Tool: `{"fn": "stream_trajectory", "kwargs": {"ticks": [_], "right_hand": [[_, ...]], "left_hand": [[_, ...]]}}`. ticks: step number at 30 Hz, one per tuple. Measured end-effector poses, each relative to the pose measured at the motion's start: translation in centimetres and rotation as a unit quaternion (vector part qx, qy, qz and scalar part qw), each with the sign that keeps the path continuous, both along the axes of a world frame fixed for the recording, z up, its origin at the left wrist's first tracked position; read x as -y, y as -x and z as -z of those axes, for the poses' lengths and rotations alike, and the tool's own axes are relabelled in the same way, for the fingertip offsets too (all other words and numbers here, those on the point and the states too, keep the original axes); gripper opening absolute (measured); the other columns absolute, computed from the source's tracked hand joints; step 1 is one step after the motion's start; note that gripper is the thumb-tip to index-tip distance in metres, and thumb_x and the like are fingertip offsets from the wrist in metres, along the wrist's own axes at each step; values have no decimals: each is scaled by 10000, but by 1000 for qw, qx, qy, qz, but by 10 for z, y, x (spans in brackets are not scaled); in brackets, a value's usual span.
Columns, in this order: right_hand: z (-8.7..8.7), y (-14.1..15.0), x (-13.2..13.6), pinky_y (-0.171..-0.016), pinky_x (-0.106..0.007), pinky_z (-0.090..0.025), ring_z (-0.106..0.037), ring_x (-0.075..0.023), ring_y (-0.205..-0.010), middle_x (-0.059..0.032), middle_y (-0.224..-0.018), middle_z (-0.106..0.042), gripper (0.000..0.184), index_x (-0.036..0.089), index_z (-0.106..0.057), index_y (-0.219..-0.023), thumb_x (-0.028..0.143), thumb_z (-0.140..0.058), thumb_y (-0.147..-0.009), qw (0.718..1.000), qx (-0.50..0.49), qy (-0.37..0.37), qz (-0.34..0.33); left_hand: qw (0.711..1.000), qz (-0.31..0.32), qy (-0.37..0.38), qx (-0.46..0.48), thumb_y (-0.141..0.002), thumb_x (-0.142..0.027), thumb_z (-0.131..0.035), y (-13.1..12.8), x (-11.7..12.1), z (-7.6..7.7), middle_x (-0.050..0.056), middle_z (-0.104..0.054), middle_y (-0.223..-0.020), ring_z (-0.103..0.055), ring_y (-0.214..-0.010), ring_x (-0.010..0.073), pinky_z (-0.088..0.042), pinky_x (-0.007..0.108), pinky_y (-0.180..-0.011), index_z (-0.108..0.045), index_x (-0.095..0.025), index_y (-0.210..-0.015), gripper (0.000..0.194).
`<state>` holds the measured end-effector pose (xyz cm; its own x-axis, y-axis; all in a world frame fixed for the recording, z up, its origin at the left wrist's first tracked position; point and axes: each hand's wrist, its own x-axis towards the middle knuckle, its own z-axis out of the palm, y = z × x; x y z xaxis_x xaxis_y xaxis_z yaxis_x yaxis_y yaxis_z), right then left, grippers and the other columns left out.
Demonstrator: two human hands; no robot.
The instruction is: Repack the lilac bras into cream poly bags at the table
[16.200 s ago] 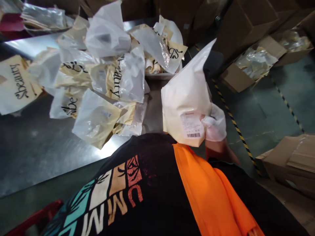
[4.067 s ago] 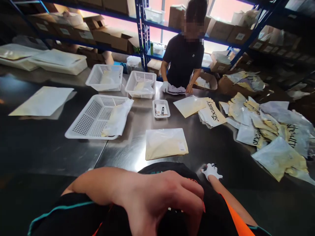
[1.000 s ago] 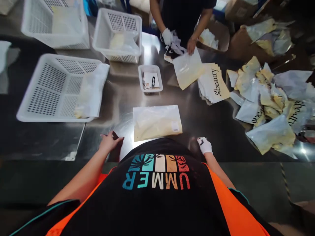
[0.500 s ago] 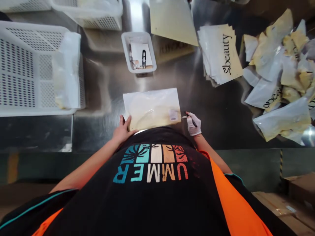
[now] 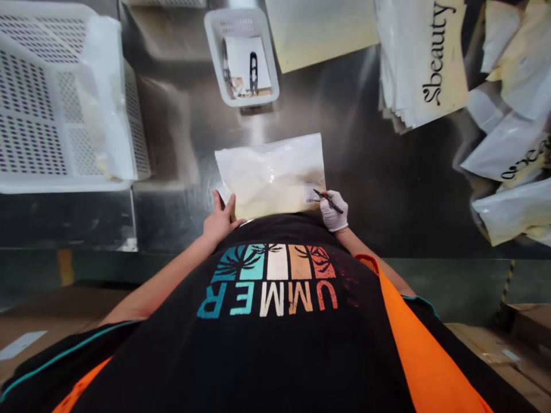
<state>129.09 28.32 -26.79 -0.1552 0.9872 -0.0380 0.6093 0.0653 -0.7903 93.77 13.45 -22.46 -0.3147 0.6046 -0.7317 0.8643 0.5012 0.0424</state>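
In front of my body lies a flat plastic mailing bag (image 5: 271,175), white fading to pale yellow, with a small white barcode label near its lower right corner. My left hand (image 5: 220,219) is bare and rests at the bag's lower left corner, fingers spread. A white glove covers my right hand (image 5: 334,212), which is closed around a slim black pen (image 5: 330,203). The pen's tip points up and left over the label; whether it touches the label I cannot tell. My right fingers are at the bag's right edge.
A small white basket (image 5: 275,94) holding black thread snips (image 5: 253,71) stands ahead on the metal table (image 5: 172,223). Left is a large white crate (image 5: 64,186) with a bag over its side. A pale sheet (image 5: 321,34), stacked printed bags (image 5: 417,69) and loose bags (image 5: 512,209) lie right.
My right hand has moved left with the pen, from beside the bag to its label. The view has shifted forward and closer. My left hand stays at the bag's corner.
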Motion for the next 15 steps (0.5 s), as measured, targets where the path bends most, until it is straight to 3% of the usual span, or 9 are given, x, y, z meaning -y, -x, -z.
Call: {"fn": "stream_trajectory", "kwargs": {"ticks": [15], "right_hand": [[4,5,4,-932,-345,-658,-762,-208,-903,-72,-1004,-805,229,198,-784,-1076,309,-641,-936,998,-39,-47,-21]], "left_hand": [[999,17,24,-21,-974,-730,-664,6,2,-3,285,237,-1826,-703,-1310,524,-603,586,-1054,-102,-271,-1817,1112]]}}
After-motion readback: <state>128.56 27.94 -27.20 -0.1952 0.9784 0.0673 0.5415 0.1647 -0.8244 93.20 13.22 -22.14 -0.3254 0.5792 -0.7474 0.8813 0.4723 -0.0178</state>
